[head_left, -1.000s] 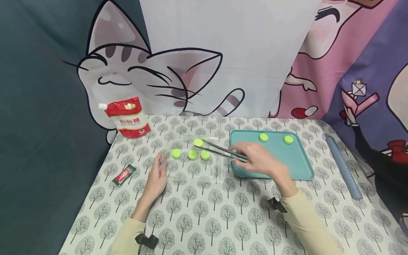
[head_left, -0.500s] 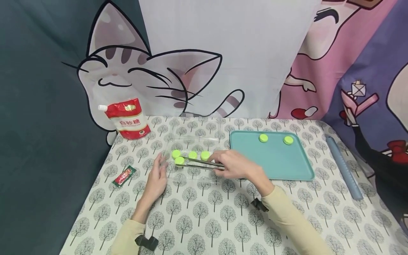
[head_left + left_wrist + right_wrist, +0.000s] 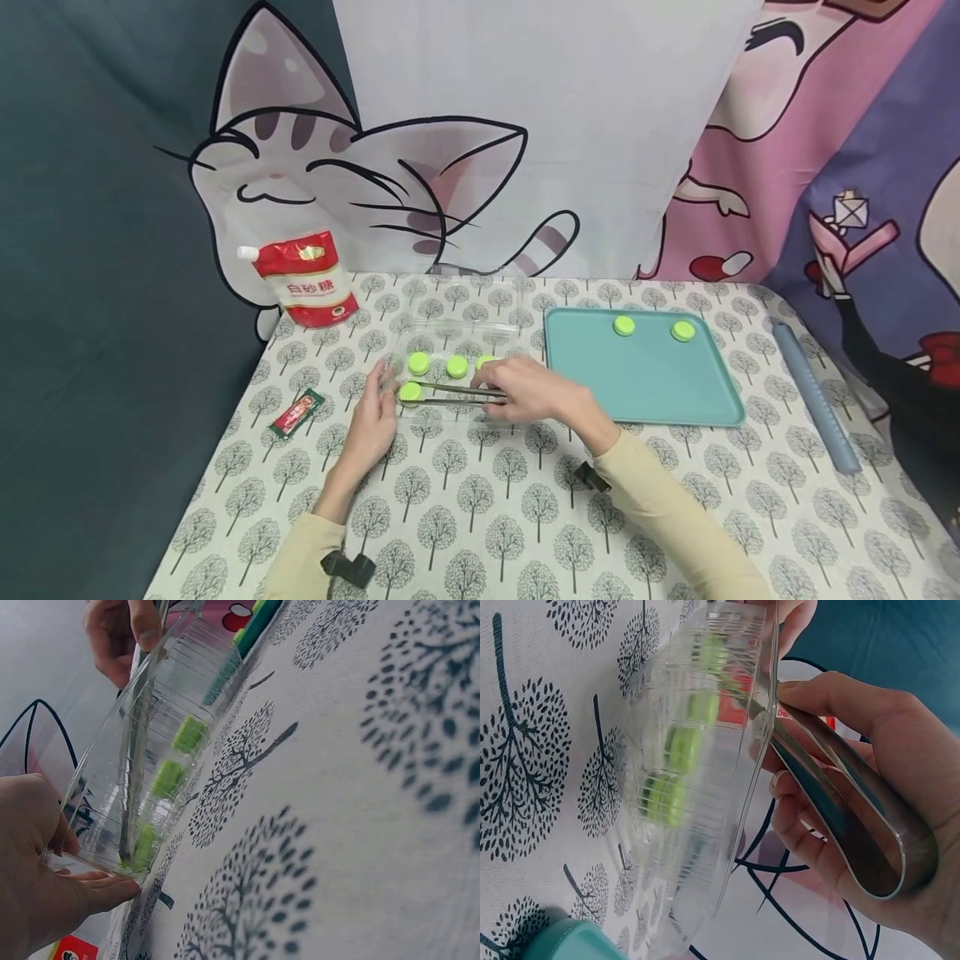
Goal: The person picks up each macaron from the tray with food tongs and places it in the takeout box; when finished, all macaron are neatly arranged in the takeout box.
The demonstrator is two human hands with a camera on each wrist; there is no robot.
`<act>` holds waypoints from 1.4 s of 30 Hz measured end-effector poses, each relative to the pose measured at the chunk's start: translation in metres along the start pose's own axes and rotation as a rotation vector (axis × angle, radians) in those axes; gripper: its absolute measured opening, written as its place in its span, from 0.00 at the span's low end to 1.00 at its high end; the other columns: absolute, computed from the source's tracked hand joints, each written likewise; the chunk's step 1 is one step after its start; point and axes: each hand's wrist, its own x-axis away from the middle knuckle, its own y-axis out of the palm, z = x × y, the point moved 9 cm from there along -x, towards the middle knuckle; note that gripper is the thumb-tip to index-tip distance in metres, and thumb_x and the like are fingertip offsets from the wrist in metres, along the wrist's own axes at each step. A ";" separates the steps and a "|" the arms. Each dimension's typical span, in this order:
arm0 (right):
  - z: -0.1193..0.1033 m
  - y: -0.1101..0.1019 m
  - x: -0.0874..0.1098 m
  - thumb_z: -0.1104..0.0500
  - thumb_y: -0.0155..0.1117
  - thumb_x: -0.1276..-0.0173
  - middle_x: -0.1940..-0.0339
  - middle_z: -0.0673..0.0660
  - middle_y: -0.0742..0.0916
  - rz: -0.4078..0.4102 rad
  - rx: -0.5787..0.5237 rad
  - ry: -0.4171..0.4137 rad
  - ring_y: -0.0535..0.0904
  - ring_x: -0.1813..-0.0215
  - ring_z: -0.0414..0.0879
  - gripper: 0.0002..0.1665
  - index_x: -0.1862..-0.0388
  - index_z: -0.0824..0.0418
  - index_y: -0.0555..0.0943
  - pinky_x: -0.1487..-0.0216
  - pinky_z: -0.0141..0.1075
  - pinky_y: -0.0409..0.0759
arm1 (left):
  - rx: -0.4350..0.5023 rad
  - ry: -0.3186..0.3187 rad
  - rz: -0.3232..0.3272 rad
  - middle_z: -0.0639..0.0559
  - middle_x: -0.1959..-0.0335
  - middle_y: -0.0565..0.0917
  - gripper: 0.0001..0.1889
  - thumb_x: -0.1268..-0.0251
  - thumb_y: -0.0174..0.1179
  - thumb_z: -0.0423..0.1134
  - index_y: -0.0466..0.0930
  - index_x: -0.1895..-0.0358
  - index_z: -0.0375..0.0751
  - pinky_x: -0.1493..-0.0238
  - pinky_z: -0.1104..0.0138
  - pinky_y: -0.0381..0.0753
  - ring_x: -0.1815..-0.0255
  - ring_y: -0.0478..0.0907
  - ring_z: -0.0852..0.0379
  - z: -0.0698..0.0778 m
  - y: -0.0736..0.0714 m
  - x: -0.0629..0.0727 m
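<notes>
The left grip [image 3: 371,421] pinches the clear box [image 3: 720,802], where 1 green disc [image 3: 410,392] sits between the tips of the tongs [image 3: 922,859], apparently pending release, before 3 placed discs [image 3: 457,367]; the right grip [image 3: 527,390] clasps the tongs; 2 remaining discs [image 3: 682,332] on the teal tray [image 3: 637,379] seemingly await transfer.

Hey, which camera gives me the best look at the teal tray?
The head view: nearly all of the teal tray shows from above. The left wrist view catches only a thin strip, partly behind the clear container. The right wrist view mainly shows a rounded part, cut off by the picture's bottom edge.
</notes>
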 end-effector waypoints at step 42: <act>0.041 -0.048 0.077 0.61 0.69 0.36 0.59 0.53 0.87 0.279 -0.122 0.088 0.76 0.69 0.36 0.23 0.42 0.64 0.82 0.67 0.32 0.82 | -0.007 -0.012 -0.010 0.39 0.19 0.58 0.32 0.18 0.38 0.32 0.41 0.17 0.41 0.22 0.48 0.66 0.24 0.66 0.38 -0.001 0.002 0.001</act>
